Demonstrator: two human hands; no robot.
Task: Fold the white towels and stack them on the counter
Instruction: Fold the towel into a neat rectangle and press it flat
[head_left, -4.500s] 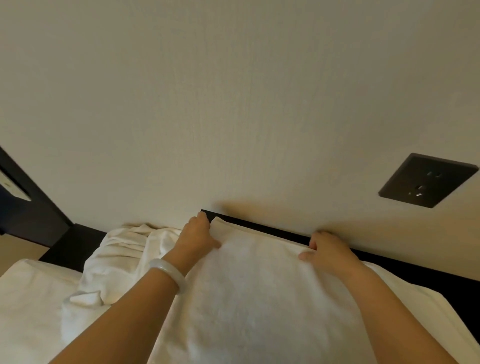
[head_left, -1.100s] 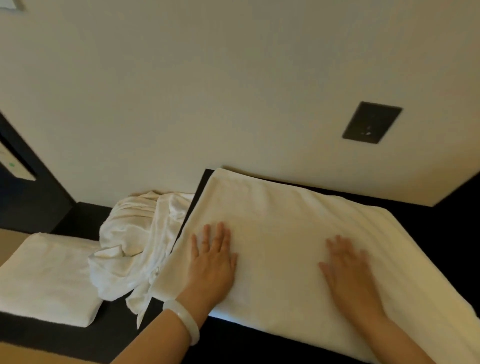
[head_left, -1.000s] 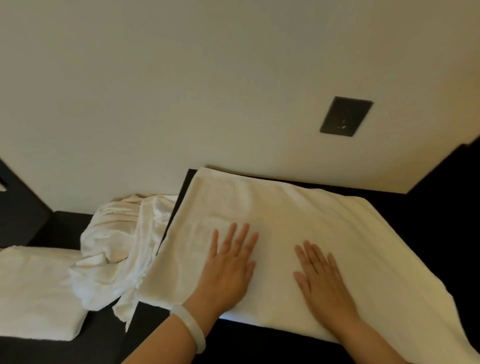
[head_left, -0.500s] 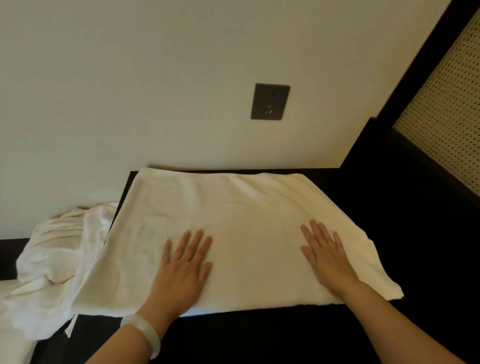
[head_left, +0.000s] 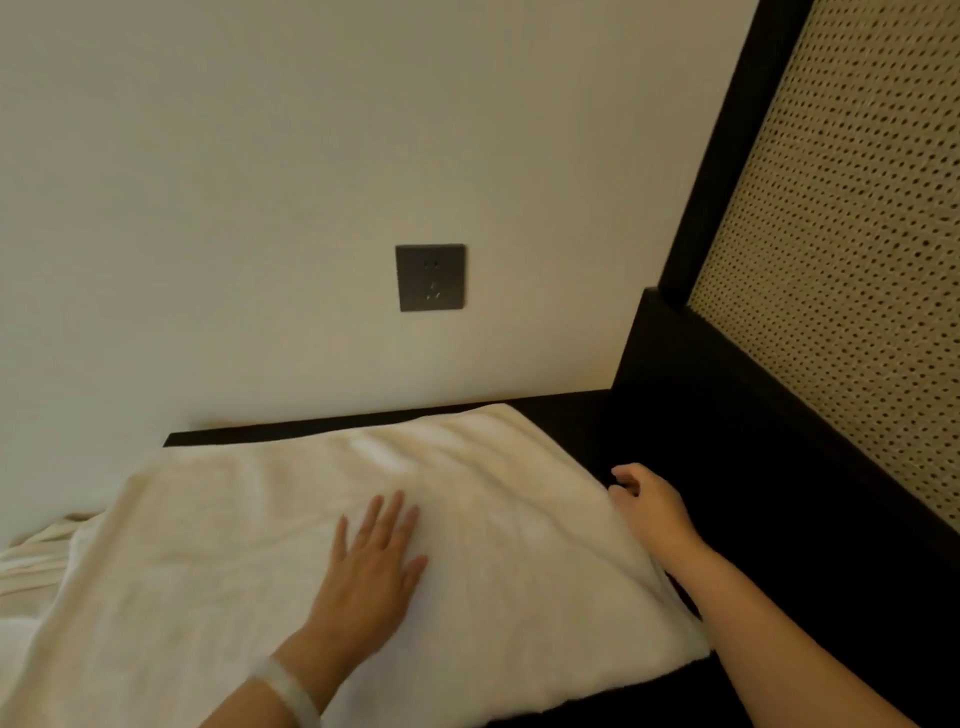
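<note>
1. The white towel (head_left: 322, 525) lies spread on the dark counter (head_left: 582, 421), its far edge close to the wall beneath the wall socket (head_left: 430, 278). It looks part-folded, with at least one more fold to make
2. The step in hand appears to be the crosswise fold, bringing the right end over to the left
3. The left hand (head_left: 371, 566), a pale bracelet (head_left: 293, 693) on its wrist, rests flat on the towel's middle, fingers straight and slightly spread, grasping nothing
4. The right hand (head_left: 649, 506) is at the towel's right edge, fingers curled round the cloth, which rises a little there
5. Next the right hand should lift that edge and carry it across while the left pins the middle, with corners matched
6. A crumpled white cloth (head_left: 31, 561) lies just beside the towel on the left, probably waiting its turn
</note>
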